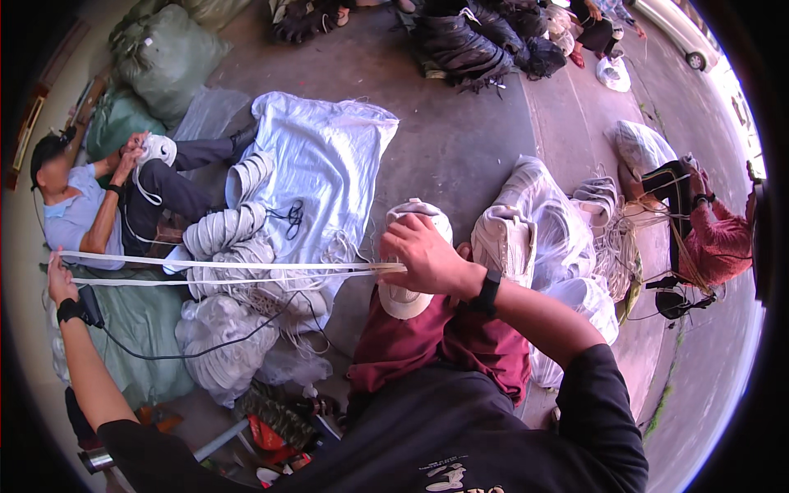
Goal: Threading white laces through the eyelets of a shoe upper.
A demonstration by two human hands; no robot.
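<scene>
A white shoe upper (405, 303) rests on my maroon-trousered lap. My right hand (425, 253) lies over it, fingers bent and closed at the near end of a white shoelace (222, 265). Two strands of that lace run taut out to the far left, where my left hand (62, 282) is closed on them, arm stretched wide. Part of the upper is hidden under my right hand, and so are those fingertips.
On the left, a seated person (78, 201) handles a white shoe beside stacked white uppers (223, 230) and a white sheet (329, 156). Bagged uppers (504, 246) stand right of my lap. Another person (715, 238) sits far right. A black cable (189, 355) crosses the left pile.
</scene>
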